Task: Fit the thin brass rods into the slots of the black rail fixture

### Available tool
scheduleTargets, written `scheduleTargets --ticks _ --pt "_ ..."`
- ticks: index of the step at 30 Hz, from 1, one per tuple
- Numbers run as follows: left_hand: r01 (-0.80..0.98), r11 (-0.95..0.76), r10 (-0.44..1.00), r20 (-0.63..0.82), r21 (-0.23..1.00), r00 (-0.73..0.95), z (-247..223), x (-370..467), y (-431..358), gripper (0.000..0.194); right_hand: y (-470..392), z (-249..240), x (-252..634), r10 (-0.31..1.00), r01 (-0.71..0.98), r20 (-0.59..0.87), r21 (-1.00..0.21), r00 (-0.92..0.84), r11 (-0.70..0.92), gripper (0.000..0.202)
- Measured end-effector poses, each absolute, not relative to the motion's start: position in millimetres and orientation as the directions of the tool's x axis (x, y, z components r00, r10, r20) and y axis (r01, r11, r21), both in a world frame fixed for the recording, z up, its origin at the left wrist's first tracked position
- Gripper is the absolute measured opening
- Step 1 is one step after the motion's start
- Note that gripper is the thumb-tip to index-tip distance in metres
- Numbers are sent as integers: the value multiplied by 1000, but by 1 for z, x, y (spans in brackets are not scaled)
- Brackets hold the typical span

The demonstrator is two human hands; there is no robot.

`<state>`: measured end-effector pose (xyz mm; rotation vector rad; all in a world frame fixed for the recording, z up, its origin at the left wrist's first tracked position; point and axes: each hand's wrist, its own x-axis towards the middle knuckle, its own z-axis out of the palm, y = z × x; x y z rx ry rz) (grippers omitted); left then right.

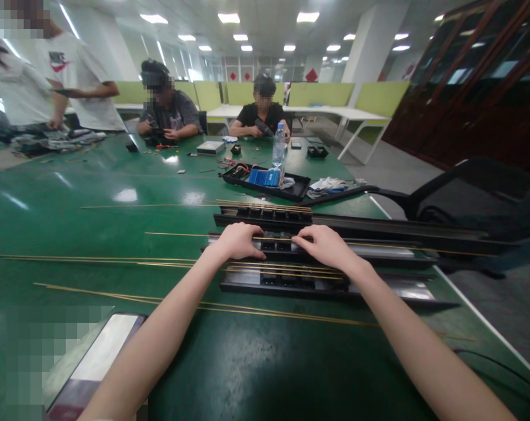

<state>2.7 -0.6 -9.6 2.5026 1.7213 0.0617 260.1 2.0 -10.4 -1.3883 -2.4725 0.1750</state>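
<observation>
My left hand [244,240] rests at the middle black channel [396,252], thumb and fingers apart around its left part; whether it touches the thin rod there is unclear. My right hand [317,242] is closed in a pinch on a thin brass rod [423,248] running lengthwise over that channel. Small black blocks [276,245] sit in the channel between the hands. Behind is another black channel [357,224] with rods across its blocks. Nearer me lies a third channel [392,290], with several brass rods [291,270] over its black blocks.
Loose brass rods [265,311] lie in front, and a phone [102,351] at the lower left. Behind the channels are a black tray [298,190], gloves [329,187] and a bottle [278,146]. Several people are across the table; a chair [479,187] stands right.
</observation>
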Motion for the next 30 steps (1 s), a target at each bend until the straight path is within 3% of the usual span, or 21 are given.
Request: scheduleTargets --ticks 30 --pt "924 -366 929 -6 105 369 -13 2 2 78 -2 -19 247 847 827 225 -203 -481 524 42"
